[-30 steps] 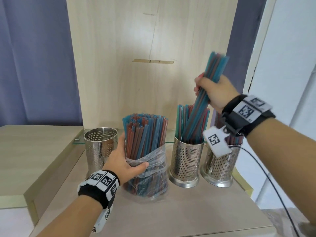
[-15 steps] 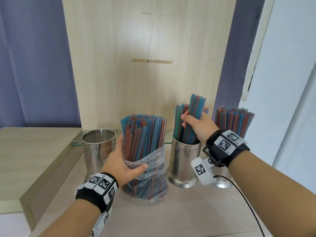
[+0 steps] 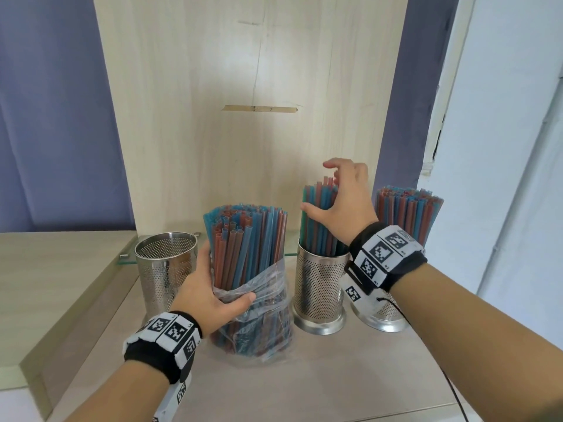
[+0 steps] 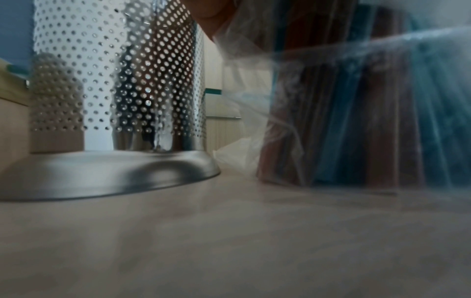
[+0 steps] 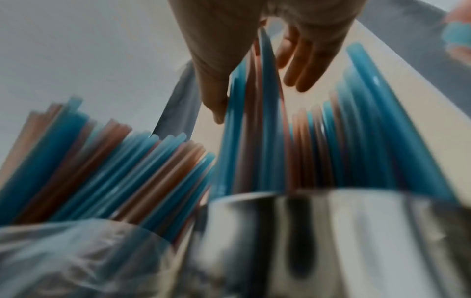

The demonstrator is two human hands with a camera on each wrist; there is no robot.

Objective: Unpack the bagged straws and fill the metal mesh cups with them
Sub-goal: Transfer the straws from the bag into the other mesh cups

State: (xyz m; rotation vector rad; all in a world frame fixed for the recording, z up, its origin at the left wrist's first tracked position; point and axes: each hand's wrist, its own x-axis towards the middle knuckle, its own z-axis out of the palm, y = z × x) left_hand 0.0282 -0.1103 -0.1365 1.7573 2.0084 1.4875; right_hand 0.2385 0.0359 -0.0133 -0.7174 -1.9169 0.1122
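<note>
Right cup (image 3: pixel 393 312) stood full, middle cup (image 3: pixel 319 287) part-filled, left cup (image 3: pixel 166 266) empty. Left hand (image 3: pixel 210 296) gripped the bagged straws (image 3: pixel 246 245) on the table (image 3: pixel 335 370); right hand (image 3: pixel 341 208), fingers spread, touched the middle cup's straws.

**Pale wood, purple curtains, white wall**

A light wooden panel (image 3: pixel 259 102) fills the centre of the frame, with a short horizontal slot (image 3: pixel 259 109) cut across its middle. Purple curtains (image 3: pixel 54 117) hang at the upper left and in a strip right of the panel. A white wall (image 3: pixel 502 147) takes the right edge. The pale wood-grain desk (image 3: pixel 350 376) spans the bottom, with a raised wooden ledge (image 3: pixel 45 284) at lower left.
</note>
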